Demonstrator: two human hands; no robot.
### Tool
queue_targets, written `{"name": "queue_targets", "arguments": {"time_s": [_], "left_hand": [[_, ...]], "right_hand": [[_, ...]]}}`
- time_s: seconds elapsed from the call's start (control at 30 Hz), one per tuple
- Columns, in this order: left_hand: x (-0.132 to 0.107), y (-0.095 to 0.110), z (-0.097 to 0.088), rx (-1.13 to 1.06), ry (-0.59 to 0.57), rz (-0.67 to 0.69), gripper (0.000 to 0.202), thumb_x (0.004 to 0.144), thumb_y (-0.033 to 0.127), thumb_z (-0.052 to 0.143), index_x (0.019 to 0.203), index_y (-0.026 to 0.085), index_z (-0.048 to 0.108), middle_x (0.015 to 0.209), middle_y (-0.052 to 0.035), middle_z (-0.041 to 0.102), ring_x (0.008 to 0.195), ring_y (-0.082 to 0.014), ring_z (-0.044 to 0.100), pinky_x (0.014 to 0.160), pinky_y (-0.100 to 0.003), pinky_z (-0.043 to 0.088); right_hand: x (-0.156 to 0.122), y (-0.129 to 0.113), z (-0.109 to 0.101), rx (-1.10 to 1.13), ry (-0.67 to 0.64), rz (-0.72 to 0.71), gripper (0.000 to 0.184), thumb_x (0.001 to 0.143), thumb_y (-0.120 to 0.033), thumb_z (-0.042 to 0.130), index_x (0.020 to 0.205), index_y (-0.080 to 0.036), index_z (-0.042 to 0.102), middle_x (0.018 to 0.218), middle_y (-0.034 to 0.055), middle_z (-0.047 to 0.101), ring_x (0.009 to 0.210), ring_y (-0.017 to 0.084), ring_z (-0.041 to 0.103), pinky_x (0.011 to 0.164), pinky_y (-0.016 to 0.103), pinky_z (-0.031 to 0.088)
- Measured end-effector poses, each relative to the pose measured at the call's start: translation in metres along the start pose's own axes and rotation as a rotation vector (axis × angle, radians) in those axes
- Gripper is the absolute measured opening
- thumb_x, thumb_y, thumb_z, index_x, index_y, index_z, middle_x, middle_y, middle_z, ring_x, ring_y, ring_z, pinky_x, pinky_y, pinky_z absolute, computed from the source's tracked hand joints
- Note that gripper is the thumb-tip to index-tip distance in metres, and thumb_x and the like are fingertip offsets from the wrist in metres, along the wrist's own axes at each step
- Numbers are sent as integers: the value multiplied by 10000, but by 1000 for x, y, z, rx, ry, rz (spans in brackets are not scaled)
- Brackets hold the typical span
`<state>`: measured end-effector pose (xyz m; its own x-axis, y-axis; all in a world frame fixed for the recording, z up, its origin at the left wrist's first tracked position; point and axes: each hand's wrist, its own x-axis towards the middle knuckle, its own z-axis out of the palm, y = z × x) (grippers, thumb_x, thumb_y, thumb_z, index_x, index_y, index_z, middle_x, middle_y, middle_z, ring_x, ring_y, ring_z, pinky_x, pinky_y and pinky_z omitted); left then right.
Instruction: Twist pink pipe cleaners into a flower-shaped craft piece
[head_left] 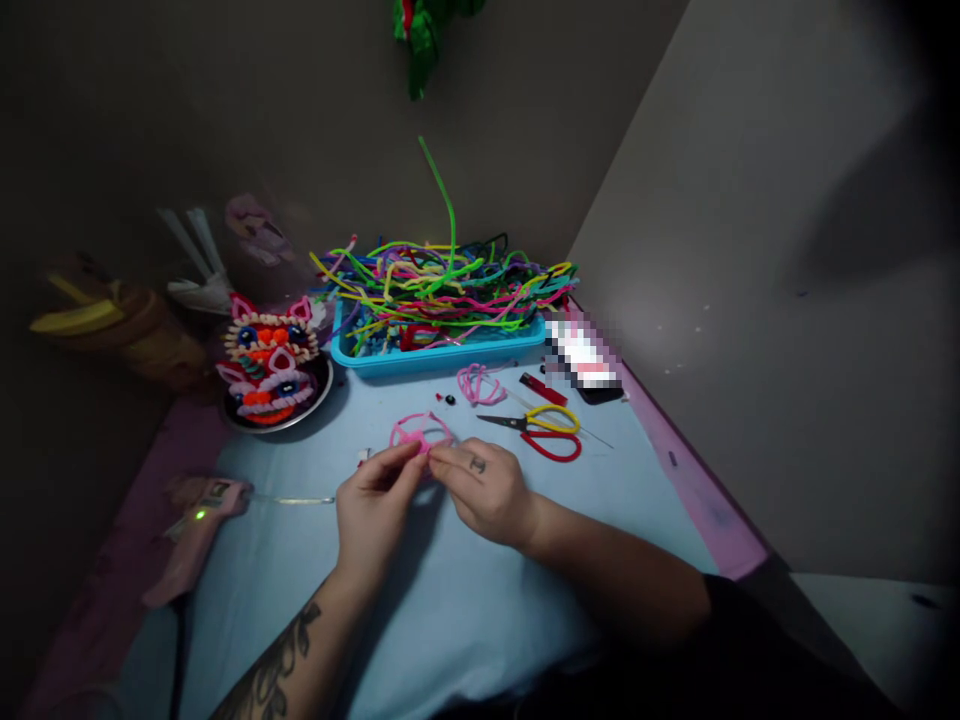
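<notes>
Both hands meet over the middle of the light blue table [465,600]. My left hand [373,505] and my right hand [486,490] pinch the near edge of a pink pipe-cleaner loop shape [420,433], fingers closed on it. The pink shape rises just beyond the fingertips. A second coil of pink pipe cleaner [477,383] lies farther back on the table.
A blue tray [442,350] piled with several coloured pipe cleaners stands at the back. Red and yellow scissors [544,432] lie right of the hands, a phone [589,365] beyond them. A pipe-cleaner figure on a plate [268,372] sits back left. A pink glue gun [196,530] lies left.
</notes>
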<state>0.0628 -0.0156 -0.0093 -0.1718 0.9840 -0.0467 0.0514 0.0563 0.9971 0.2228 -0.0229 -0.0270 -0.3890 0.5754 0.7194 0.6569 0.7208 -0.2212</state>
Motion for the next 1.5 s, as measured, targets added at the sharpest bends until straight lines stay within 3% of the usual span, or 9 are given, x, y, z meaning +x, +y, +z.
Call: {"name": "queue_targets", "arguments": {"time_s": [0.3,0.47,0.57,0.7,0.83,1.1,1.23,1.33,1.5], "left_hand": [[-1,0,1,102,-212,35,168,691,322,754,799,200,794,791,-82,790,700,-221,726,693,-347,599],[-1,2,1,98,-310,2,191,682,330,765,812,192,791,799,-87,791,704,-220,722,697,-346,589],[2,2,-1,72,-271,6,197,694,335,770,825,188,769,814,-78,782,686,-198,703,677,-324,571],[5,1,-2,-21,-232,43,220,709,294,778,885,204,682,773,-21,743,666,-149,662,633,-260,513],[4,-1,-1,-108,-284,59,294,742,248,759,943,233,545,687,40,698,655,-129,645,637,-239,476],[3,-6,-4,-32,-403,107,292,805,253,717,987,234,489,758,38,676,707,-124,637,665,-245,462],[4,-5,-6,-35,-487,57,301,822,277,708,1001,231,470,763,36,667,704,-126,633,649,-242,459],[4,-4,-5,-42,-522,35,319,819,281,717,1016,229,471,789,27,680,712,-124,633,646,-235,454],[8,-4,-9,-127,-555,-57,375,803,315,748,1042,234,472,762,33,664,673,-118,608,635,-236,451]], "right_hand": [[13,9,-12,252,144,371,134,903,-161,575,857,-216,689,847,42,619,827,176,612,738,317,531],[14,22,-5,489,79,665,42,837,-181,660,851,-204,693,860,18,592,756,144,562,690,276,486],[11,25,0,576,162,823,247,789,-228,712,1030,-210,659,863,-2,583,661,118,492,618,255,446],[10,21,-1,666,105,818,90,783,-270,731,831,-200,700,841,13,601,773,150,555,697,280,453],[14,14,-5,806,25,871,143,747,-333,773,728,-202,719,872,24,602,869,168,583,801,309,451],[21,8,-7,1316,16,1291,336,501,-404,904,586,-169,679,712,-19,592,709,124,526,734,288,384],[21,8,-7,1393,-36,1461,397,450,-415,917,634,-153,683,621,-23,613,586,95,464,597,263,274],[17,9,-5,1361,-49,1474,415,495,-453,895,664,-155,662,609,-26,599,564,90,436,572,261,234],[12,15,-2,1139,86,1265,404,547,-429,889,748,-208,616,718,-46,546,682,124,485,663,270,378]]}}
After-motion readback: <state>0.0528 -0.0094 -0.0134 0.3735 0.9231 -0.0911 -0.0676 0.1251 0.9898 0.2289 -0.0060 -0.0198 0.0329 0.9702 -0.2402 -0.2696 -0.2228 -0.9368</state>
